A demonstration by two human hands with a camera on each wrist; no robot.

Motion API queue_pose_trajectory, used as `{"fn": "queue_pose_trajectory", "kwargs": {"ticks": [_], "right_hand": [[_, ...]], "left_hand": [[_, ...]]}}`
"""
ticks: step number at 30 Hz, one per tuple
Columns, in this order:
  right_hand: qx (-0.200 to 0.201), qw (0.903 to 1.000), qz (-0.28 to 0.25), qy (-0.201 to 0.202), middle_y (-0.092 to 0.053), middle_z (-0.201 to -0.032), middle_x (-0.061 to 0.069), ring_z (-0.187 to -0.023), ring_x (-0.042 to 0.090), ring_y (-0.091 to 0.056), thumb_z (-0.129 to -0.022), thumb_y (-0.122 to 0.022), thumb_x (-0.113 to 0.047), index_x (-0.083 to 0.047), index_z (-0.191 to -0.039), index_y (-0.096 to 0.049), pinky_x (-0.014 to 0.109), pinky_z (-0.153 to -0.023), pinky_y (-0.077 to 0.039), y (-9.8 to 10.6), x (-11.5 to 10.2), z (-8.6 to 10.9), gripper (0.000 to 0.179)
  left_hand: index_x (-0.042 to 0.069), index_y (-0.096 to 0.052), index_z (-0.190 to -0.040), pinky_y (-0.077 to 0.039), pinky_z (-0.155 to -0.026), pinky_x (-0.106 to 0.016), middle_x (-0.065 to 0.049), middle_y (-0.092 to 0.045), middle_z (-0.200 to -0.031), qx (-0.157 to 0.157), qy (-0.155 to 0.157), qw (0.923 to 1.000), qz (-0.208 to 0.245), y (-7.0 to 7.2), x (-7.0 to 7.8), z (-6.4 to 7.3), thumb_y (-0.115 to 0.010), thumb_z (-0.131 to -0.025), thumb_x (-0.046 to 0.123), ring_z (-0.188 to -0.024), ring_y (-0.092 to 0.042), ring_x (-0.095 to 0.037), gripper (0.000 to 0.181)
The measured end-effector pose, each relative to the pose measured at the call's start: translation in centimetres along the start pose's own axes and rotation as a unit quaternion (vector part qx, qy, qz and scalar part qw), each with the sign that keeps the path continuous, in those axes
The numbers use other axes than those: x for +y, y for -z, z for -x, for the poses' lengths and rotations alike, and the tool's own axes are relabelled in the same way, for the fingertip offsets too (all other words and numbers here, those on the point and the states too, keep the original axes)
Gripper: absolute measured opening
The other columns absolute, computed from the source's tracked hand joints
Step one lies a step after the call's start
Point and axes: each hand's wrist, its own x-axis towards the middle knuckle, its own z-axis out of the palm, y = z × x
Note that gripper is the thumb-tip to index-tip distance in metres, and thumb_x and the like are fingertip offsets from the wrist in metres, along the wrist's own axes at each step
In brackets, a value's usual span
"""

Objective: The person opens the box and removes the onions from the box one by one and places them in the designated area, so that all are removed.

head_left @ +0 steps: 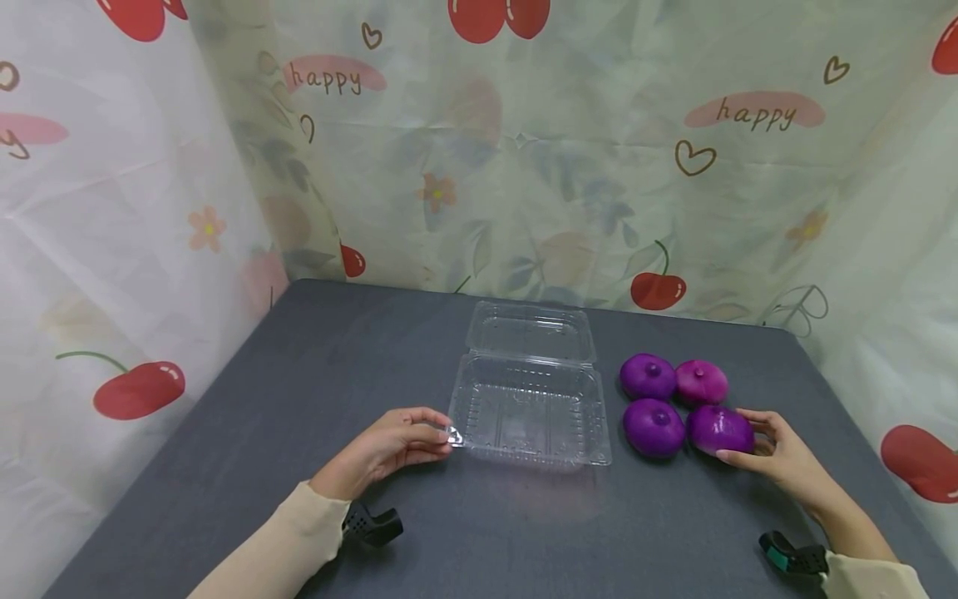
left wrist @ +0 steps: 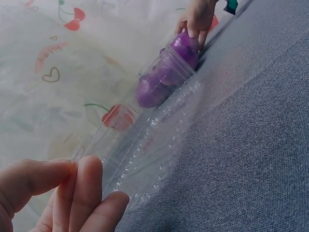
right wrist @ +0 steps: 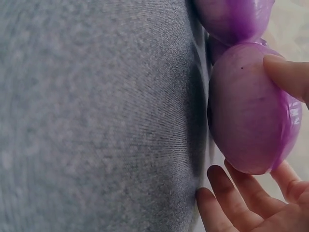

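My left hand [head_left: 400, 443] pinches the near left corner of a clear plastic clamshell box [head_left: 524, 408] between thumb and fingers. The box lies with its lid [head_left: 531, 333] folded back, away from me. To its right sit several round, glossy purple onions in a tight cluster: one at the back left [head_left: 647, 377], a pinker one at the back right [head_left: 701, 383], one at the front left [head_left: 654, 428]. My right hand [head_left: 782, 457] grips the front right onion [right wrist: 253, 111], thumb on one side and fingertips on the other. That onion still sits beside its neighbours.
The grey tabletop [head_left: 329, 358] extends around the box on both sides. Behind it hangs a printed curtain [head_left: 576, 183] with cherries and hearts, which also covers the left and right sides. Both wrists carry a black camera mount [head_left: 374, 527].
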Motion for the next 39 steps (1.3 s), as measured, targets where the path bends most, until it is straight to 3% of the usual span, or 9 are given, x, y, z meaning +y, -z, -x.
{"fn": "queue_pose_trajectory", "kwargs": {"ticks": [10, 19, 23, 26, 29, 31, 34, 37, 39], "right_hand": [[0.002, 0.9996, -0.028, 0.007, -0.032, -0.140, 0.036, -0.091, -0.022, -0.042, -0.087, -0.074, -0.019, 0.013, -0.137, -0.022, 0.008, -0.074, -0.047, -0.62, -0.06, -0.25, 0.078], [-0.016, 0.9994, -0.015, -0.026, -0.030, -0.145, 0.037, -0.094, -0.020, -0.038, -0.088, -0.073, -0.027, 0.011, -0.139, -0.020, 0.005, -0.075, -0.043, -0.53, -0.15, -0.29, 0.082], [-0.019, 0.9991, -0.013, -0.034, -0.030, -0.144, 0.038, -0.113, 0.013, -0.052, -0.088, -0.072, -0.028, 0.013, -0.140, -0.017, 0.004, -0.074, -0.042, -0.50, -0.29, -0.34, 0.086], [-0.025, 0.9989, -0.015, -0.035, -0.030, -0.142, 0.039, -0.125, 0.044, -0.042, -0.089, -0.071, -0.028, 0.013, -0.142, -0.015, 0.005, -0.074, -0.041, -0.50, -0.36, -0.35, 0.088], [-0.030, 0.9988, -0.017, -0.034, -0.031, -0.142, 0.039, -0.127, 0.048, -0.038, -0.089, -0.071, -0.027, 0.013, -0.144, -0.014, 0.005, -0.074, -0.041, -0.47, -0.34, -0.38, 0.089], [-0.033, 0.9989, -0.015, -0.031, -0.031, -0.142, 0.038, -0.125, 0.043, -0.043, -0.089, -0.071, -0.027, 0.012, -0.144, -0.014, 0.004, -0.075, -0.041, -0.43, -0.29, -0.41, 0.088], [-0.036, 0.9989, -0.014, -0.025, -0.031, -0.143, 0.038, -0.114, 0.013, -0.052, -0.089, -0.071, -0.026, 0.012, -0.145, -0.015, 0.004, -0.075, -0.042, -0.35, -0.20, -0.46, 0.088], [-0.040, 0.9988, -0.017, -0.021, -0.031, -0.143, 0.038, -0.099, -0.014, -0.042, -0.089, -0.071, -0.025, 0.011, -0.145, -0.015, 0.005, -0.076, -0.042, -0.31, -0.14, -0.48, 0.088], [-0.042, 0.9988, -0.019, -0.018, -0.030, -0.143, 0.038, -0.095, -0.021, -0.037, -0.089, -0.071, -0.025, 0.011, -0.145, -0.015, 0.005, -0.076, -0.043, -0.31, -0.10, -0.48, 0.088]], "left_hand": [[0.002, -0.063, -0.106, -0.059, -0.080, -0.034, -0.006, -0.073, -0.082, -0.002, 0.001, 1.0000, -0.001, -0.03, 0.00, 0.02, -0.070, -0.085, 0.002, -0.078, -0.072, -0.015, 0.022], [-0.001, -0.062, -0.109, -0.059, -0.080, -0.033, -0.005, -0.072, -0.081, -0.008, -0.008, 0.9999, -0.005, -0.04, -0.03, 0.11, -0.069, -0.086, 0.002, -0.077, -0.071, -0.015, 0.024], [-0.002, -0.061, -0.110, -0.059, -0.080, -0.033, -0.005, -0.072, -0.081, -0.010, -0.011, 0.9999, -0.005, -0.03, -0.06, 0.20, -0.069, -0.087, 0.002, -0.077, -0.071, -0.015, 0.025], [-0.001, -0.061, -0.110, -0.059, -0.080, -0.033, -0.005, -0.072, -0.081, -0.011, -0.011, 0.9999, -0.006, -0.03, -0.10, 0.20, -0.069, -0.087, 0.003, -0.077, -0.071, -0.015, 0.025], [-0.001, -0.062, -0.109, -0.059, -0.080, -0.034, -0.005, -0.072, -0.081, -0.010, -0.009, 0.9999, -0.006, -0.05, -0.11, 0.17, -0.069, -0.087, 0.002, -0.077, -0.071, -0.015, 0.024], [-0.001, -0.062, -0.109, -0.059, -0.080, -0.034, -0.005, -0.072, -0.081, -0.009, -0.008, 0.9999, -0.005, -0.06, -0.09, 0.18, -0.068, -0.087, 0.002, -0.077, -0.071, -0.015, 0.023], [0.000, -0.062, -0.109, -0.059, -0.081, -0.034, -0.006, -0.072, -0.082, -0.007, -0.007, 0.9999, -0.006, -0.07, -0.04, 0.21, -0.069, -0.087, 0.002, -0.078, -0.071, -0.015, 0.023], [0.000, -0.062, -0.109, -0.059, -0.081, -0.035, -0.006, -0.072, -0.082, -0.006, -0.008, 0.9999, -0.007, -0.06, -0.01, 0.23, -0.069, -0.086, 0.003, -0.078, -0.072, -0.015, 0.024], [0.000, -0.062, -0.109, -0.059, -0.082, -0.035, -0.006, -0.072, -0.082, -0.007, -0.008, 0.9999, -0.006, -0.05, -0.01, 0.22, -0.069, -0.086, 0.002, -0.078, -0.072, -0.015, 0.024]]}}
